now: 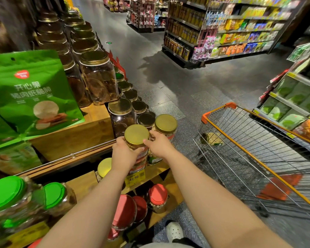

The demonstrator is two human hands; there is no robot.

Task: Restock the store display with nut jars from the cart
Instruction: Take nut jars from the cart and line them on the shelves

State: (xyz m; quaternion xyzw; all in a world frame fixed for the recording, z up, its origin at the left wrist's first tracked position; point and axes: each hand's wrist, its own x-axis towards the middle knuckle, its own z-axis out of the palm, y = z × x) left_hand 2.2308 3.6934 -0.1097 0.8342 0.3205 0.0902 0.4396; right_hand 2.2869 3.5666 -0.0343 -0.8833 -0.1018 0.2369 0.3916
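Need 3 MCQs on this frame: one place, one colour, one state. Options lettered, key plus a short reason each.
1. Where does the jar in the cart lie?
A. at the cart's far end
B. by the orange handle bar
C. on the floor beside the cart

2. What colour is the lid of the jar being held?
A. green
B. red
C. gold

3. How is the gold-lidded jar held?
A. left hand alone
B. both hands on it
C. no hand on it

Key: 1 A, it lies alone at the far end of the cart; 2 C, the lid is gold; 3 B, the left hand grips its side and the right hand holds its other side.
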